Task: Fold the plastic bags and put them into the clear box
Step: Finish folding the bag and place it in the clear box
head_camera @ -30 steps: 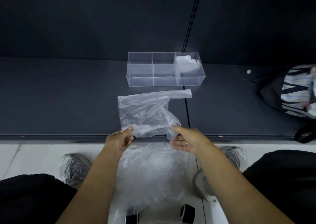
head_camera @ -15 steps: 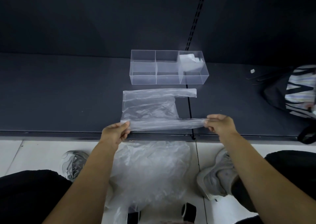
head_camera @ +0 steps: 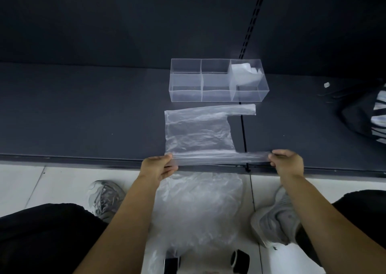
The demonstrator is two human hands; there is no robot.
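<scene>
Plainly the coming move turns on how the plastic bag (head_camera: 198, 133) lies. It is spread flat on the dark shelf (head_camera: 83, 117) with its long axis running left to right, parallel to the shelf's front edge, its closed bottom to the left and its two handles pointing right. The left hand (head_camera: 159, 166) pinches the near left corner between thumb and curled fingers. The right hand (head_camera: 287, 162) pinches the tip of the near handle (head_camera: 250, 155) in the same way, so the near edge is a taut, straight band between them at the shelf's lip. The far handle (head_camera: 242, 112) lies free on the shelf, just short of the clear box (head_camera: 186, 94), which stands straight beyond the bag. Both hands are therefore on the bag's near side and the rest of it lies away from the body. A lengthwise fold would likely carry the held edge forward onto the far edge, with both hands moving evenly to keep it straight. The box's right-hand compartment already holds a folded bag (head_camera: 244, 73), while the middle and left ones look empty and sit more in line with the left hand. A loose heap of bags (head_camera: 198, 206) waits on the pale floor (head_camera: 41, 186) below the shelf.
</scene>
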